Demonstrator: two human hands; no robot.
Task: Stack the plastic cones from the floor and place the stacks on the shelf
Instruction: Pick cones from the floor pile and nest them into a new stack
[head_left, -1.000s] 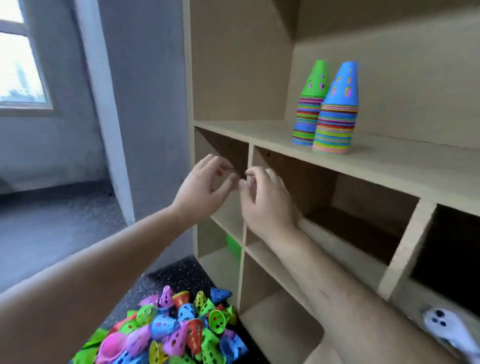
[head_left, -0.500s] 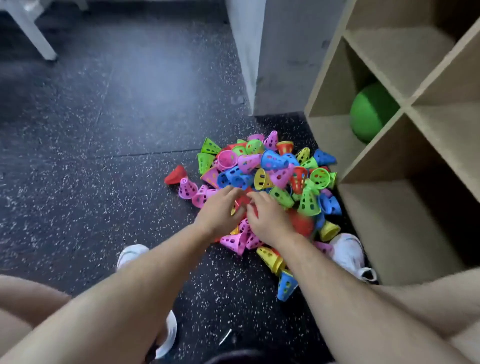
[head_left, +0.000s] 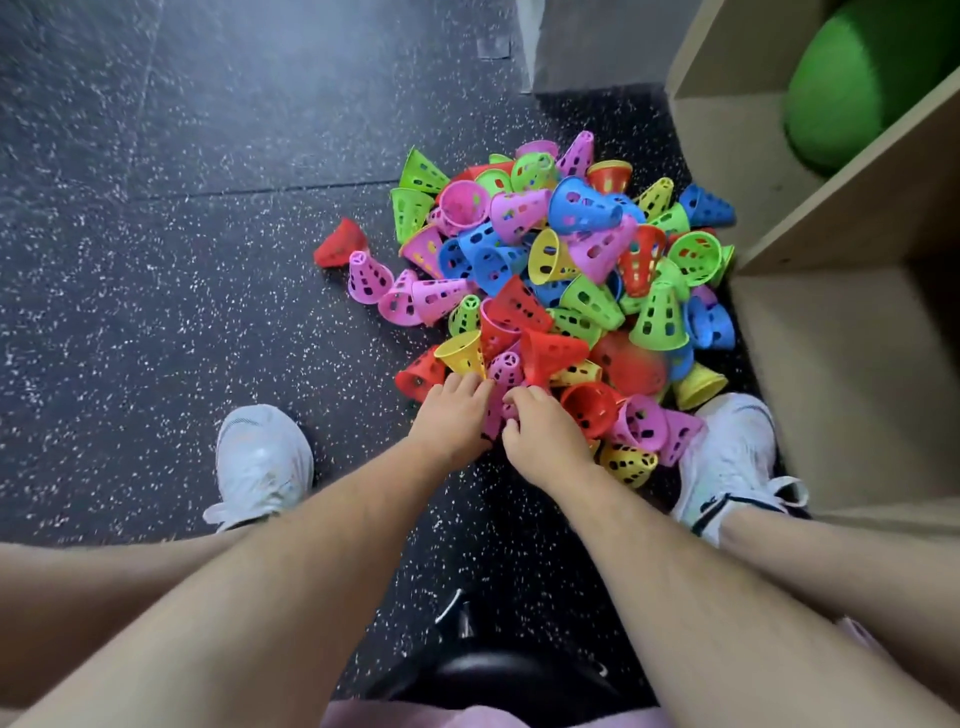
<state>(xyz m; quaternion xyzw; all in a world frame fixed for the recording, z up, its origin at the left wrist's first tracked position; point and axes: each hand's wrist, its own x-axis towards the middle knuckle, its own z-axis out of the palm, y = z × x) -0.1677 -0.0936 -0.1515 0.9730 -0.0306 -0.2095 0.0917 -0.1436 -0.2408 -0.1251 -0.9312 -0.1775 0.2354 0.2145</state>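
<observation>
Right now both hands are at the near edge of the pile. The left hand (head_left: 451, 418) and the right hand (head_left: 548, 434) sit side by side, with a pink cone (head_left: 505, 366) between them. The right fingers curl on it. The left fingers lie on it, and I cannot tell if they grip. Both hands are just as near. The cone's tip points to 12 o'clock. The other cones (head_left: 571, 249) lie heaped on the floor (head_left: 156, 260) from 12 to 1 o'clock. The shelf (head_left: 831, 332) stands farther off at 2 o'clock, so I think a stack must go that way.
</observation>
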